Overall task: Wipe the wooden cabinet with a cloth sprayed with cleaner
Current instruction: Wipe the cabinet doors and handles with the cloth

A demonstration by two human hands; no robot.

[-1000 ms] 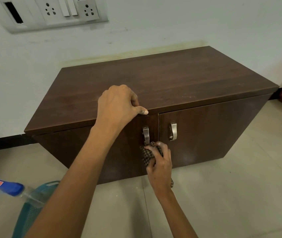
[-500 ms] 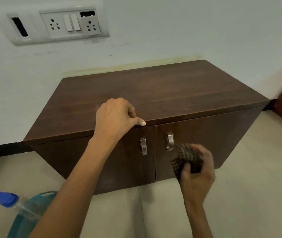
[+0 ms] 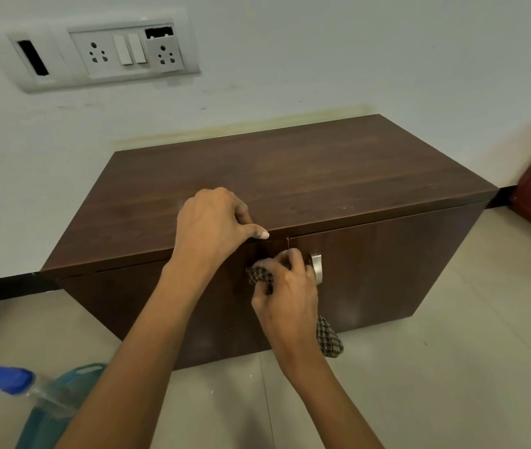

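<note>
Cloth [image 3: 259, 276] bunched in right hand [image 3: 285, 296] on cabinet [image 3: 322, 176] front beside handle [image 3: 317, 267]; left hand [image 3: 212, 222] fisted empty on top; bottle [image 3: 2, 377] on floor.

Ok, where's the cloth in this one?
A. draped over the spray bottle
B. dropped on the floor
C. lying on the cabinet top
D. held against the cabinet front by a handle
D: the right hand grips the cloth against the front of the cabinet, just left of the handle.
</note>
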